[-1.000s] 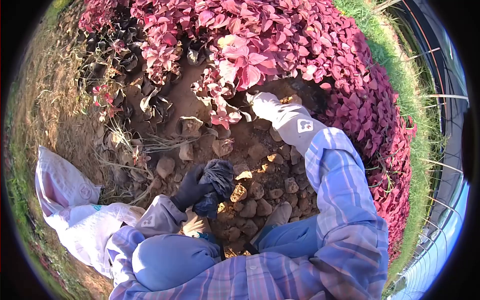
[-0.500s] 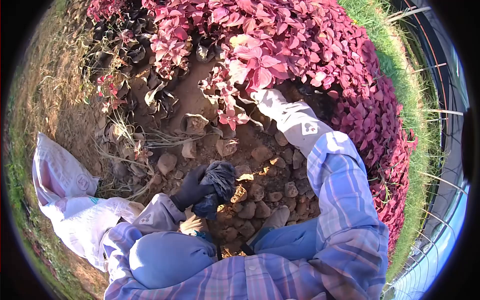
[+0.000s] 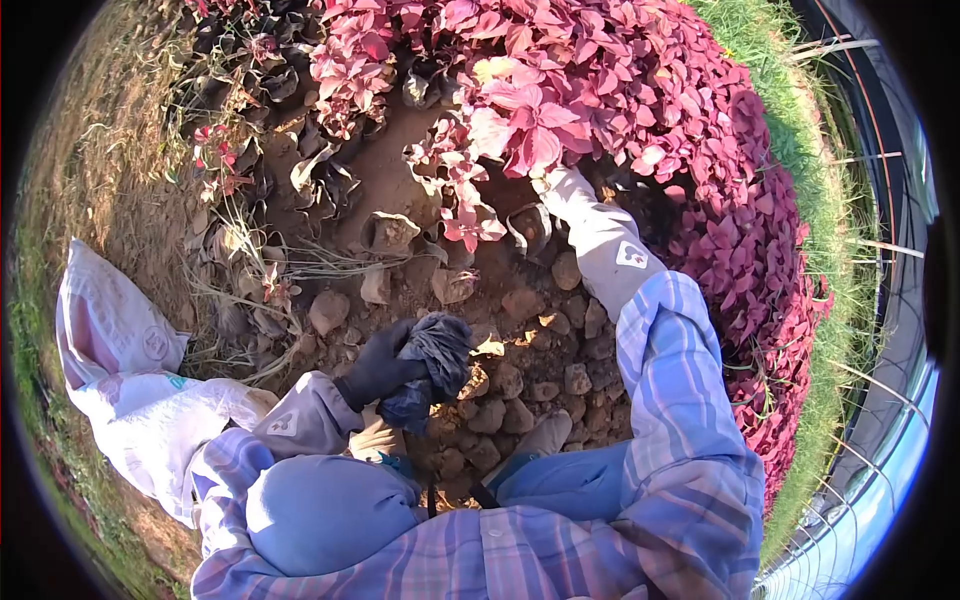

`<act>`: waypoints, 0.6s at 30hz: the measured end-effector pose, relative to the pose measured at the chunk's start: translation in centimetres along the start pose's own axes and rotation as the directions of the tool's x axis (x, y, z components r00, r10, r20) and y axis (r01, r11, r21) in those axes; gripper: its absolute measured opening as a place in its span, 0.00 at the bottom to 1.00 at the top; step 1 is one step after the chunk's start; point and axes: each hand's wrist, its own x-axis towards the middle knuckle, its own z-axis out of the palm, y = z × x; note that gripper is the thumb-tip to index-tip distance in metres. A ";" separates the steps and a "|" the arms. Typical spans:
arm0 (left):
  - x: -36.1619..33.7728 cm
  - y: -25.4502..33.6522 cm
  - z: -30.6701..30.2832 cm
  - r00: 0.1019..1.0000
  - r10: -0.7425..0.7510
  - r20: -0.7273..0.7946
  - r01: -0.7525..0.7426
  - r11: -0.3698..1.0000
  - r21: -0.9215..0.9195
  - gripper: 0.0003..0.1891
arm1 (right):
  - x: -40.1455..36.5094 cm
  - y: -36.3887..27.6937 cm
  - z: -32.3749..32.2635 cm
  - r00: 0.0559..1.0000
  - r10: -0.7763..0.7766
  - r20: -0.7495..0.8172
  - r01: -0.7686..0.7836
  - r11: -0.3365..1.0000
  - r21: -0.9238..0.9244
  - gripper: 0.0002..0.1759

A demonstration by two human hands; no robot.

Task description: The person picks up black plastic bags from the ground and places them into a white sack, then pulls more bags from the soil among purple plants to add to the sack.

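Inside the curled fingers of the black-gloved left hand (image 3: 385, 368) is a crumpled, plastic-looking black bundle (image 3: 438, 355); ahead and right, leafy pink-red plants (image 3: 540, 125) hide the right hand, grip untellable, seemingly reaching in, which calls for touch.

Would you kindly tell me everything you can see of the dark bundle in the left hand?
The bundle is dark grey to blue-black, crumpled, and looks like thin plastic. A bluish part shows below its bunched top. The gloved left hand grips its left side, above the stones. Any contents are hidden.
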 end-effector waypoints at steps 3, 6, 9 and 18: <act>-0.1 -0.2 -0.1 0.999 0.029 -0.014 -0.031 0.995 -0.099 0.29 | -0.1 1.3 1.0 0.991 0.132 -0.027 -0.130 0.990 0.058 0.15; -0.5 0.2 -0.2 0.999 0.051 0.000 -0.051 0.998 -0.049 0.30 | -0.5 2.7 1.9 0.961 0.267 -0.073 -0.253 0.954 0.161 0.16; -0.3 -0.8 -0.4 0.997 0.069 0.016 -0.069 0.998 -0.004 0.30 | -0.9 4.6 2.7 0.898 0.421 -0.129 -0.371 0.882 0.292 0.17; -1.3 -0.7 -0.1 0.995 0.050 -0.086 -0.060 0.991 -0.116 0.26 | -2.6 11.2 2.2 0.695 0.703 -0.153 -0.635 0.699 0.329 0.18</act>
